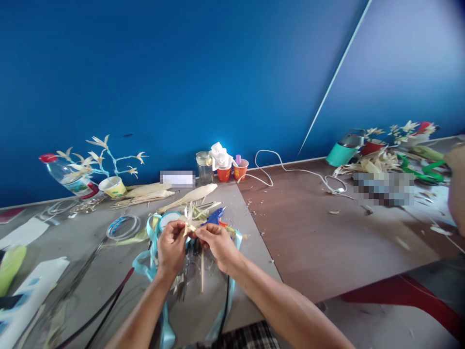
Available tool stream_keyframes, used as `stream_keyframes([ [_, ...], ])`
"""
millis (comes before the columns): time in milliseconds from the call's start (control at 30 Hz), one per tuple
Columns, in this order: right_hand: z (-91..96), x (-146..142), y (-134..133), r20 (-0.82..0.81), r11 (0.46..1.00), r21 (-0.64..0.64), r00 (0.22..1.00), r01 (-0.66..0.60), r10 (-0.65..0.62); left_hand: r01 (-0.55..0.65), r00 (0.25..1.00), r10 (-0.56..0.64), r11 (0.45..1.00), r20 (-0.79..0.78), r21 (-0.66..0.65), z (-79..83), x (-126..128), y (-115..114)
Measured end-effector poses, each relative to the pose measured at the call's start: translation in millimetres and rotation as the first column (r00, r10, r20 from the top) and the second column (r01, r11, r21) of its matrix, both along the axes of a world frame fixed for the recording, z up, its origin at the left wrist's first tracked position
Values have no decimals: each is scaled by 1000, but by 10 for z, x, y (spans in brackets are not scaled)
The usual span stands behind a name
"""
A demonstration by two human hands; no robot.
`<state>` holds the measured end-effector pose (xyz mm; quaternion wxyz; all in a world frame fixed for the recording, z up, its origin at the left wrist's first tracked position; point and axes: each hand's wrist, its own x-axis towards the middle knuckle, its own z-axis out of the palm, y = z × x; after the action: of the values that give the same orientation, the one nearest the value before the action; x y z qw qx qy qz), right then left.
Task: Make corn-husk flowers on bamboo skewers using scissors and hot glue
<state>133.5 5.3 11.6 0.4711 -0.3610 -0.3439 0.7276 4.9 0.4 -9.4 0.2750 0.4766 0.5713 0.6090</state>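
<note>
A small pale flower of dried husk petals is held up between my two hands over the grey table. My left hand pinches it from the left. The closed fingertips of my right hand press at its lower right side. Just behind my fingers lies a blue glue gun. Light blue ribbon loops down beside my left wrist. Below my hands a thin wooden stick lies near dark scissors, partly covered by my hands.
At the left stand a plastic bottle and a yellow paper cup with a flowered branch. Behind are dried husks, red cups and a white cable. Another person's arm reaches in at right.
</note>
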Motion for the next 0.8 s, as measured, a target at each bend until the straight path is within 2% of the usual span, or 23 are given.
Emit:
stream_keyframes([
  [233,-56,-29,21,11,1000,-21,1000,-16,16,-9,1000,9,1000,14,-20,6,23,10],
  [367,-57,-5,24,-30,1000,-24,999,-21,20,-7,999,7,1000,-44,-8,-37,-42,37],
  [600,-64,45,27,-137,992,-18,983,-125,122,-144,978,156,985,-138,95,-76,-171,70],
  [700,-79,36,23,-127,982,1,974,-189,187,-152,954,184,977,-236,150,-113,-191,59],
  [800,-51,48,16,-221,969,-21,946,-247,237,-141,896,223,963,-385,230,-148,-202,44],
])
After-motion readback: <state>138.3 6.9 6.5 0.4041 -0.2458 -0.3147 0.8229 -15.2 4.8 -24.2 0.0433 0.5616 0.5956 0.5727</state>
